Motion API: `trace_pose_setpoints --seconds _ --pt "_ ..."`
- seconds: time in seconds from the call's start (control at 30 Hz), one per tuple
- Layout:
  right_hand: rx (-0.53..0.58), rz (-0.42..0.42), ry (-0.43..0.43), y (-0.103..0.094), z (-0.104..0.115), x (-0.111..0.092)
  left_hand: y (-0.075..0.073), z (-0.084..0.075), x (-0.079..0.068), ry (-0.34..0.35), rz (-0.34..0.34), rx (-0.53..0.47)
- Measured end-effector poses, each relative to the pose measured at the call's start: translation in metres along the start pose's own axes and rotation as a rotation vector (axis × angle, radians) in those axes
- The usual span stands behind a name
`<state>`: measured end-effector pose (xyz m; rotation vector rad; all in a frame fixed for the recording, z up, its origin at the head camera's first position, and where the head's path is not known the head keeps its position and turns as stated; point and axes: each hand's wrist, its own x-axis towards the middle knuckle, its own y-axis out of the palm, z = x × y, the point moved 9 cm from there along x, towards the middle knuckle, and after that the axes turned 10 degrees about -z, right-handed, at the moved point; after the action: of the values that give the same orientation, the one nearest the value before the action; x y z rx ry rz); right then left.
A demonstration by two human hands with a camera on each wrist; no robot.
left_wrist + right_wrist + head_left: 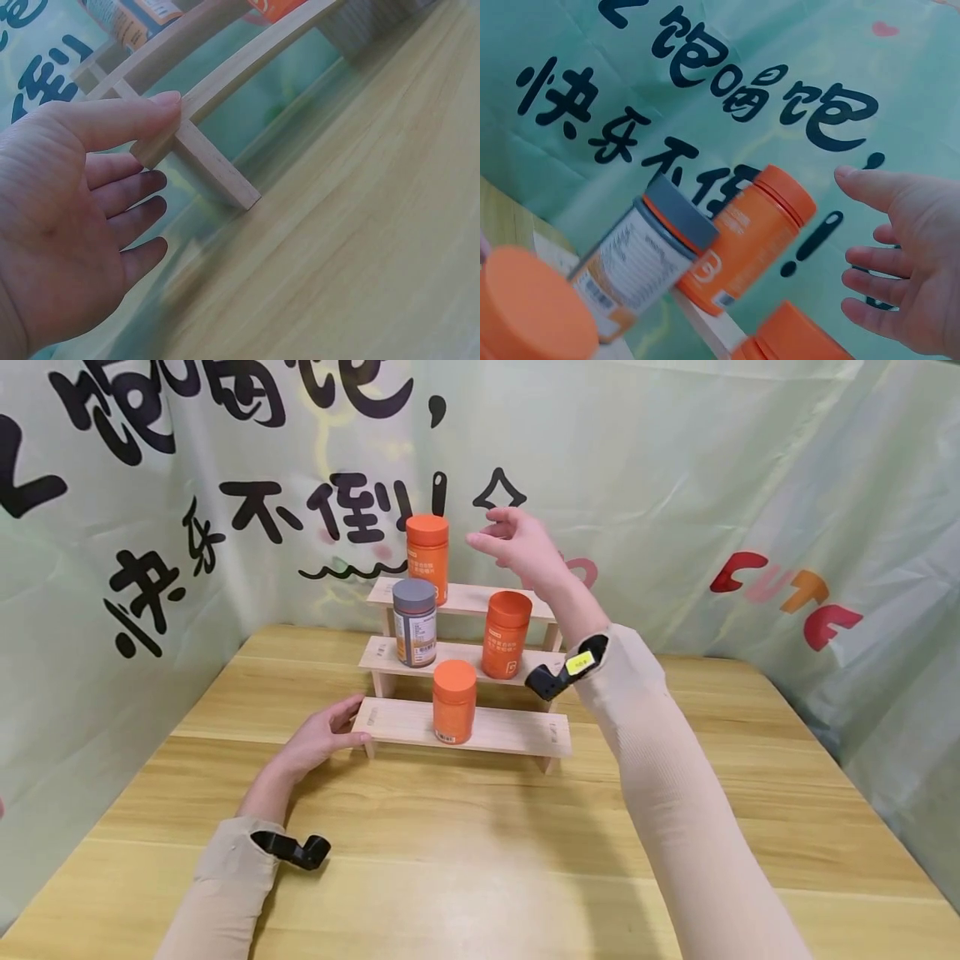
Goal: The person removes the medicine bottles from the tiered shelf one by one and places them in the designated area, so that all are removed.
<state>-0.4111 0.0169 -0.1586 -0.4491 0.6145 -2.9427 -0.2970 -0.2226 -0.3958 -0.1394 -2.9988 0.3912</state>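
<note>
The three-step wooden stand (517, 732) sits mid-frame on the bench (420, 868), the left end of its lowest board pinched by the left hand (318, 745). It should be light and stiff, steadiest held by its board ends. On the top step, upper centre, the upper orange jar (428, 562) is probably light, firm and slick, best grasped around its body; the right hand (528, 552), released, hangs near its right side. Its label shows what looks like a "B"; the finer print blurs. The grey-lidded jar (415, 625) carries a barcode. The curtain (637, 460) reads "快乐不倒" upper left, "CUTE" at right.
</note>
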Motion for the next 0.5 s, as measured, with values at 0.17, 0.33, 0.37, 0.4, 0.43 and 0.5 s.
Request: trace_pose_setpoints --seconds 0.17,0.33,0.37,0.4,0.43,0.5 --pt "-0.006 -0.003 0.04 0.014 0.0 0.01 0.004 0.0 0.002 0.003 0.002 0.005" --pt "-0.074 0.01 0.077 0.032 -0.001 0.016 0.003 0.0 0.001 -0.003 0.002 0.016" --pt "-0.091 0.017 0.077 0.036 0.0 0.017 0.003 0.0 0.0 -0.004 0.0 0.02" --pt "-0.099 0.023 0.078 0.04 0.001 0.018 0.002 0.0 0.0 -0.006 -0.003 0.021" --pt "-0.11 0.03 0.075 0.044 0.002 0.018 0.001 -0.001 0.0 -0.007 -0.005 0.021" --pt "-0.124 0.043 0.067 0.052 0.003 0.019 0.001 0.0 -0.001 -0.007 -0.007 0.021"
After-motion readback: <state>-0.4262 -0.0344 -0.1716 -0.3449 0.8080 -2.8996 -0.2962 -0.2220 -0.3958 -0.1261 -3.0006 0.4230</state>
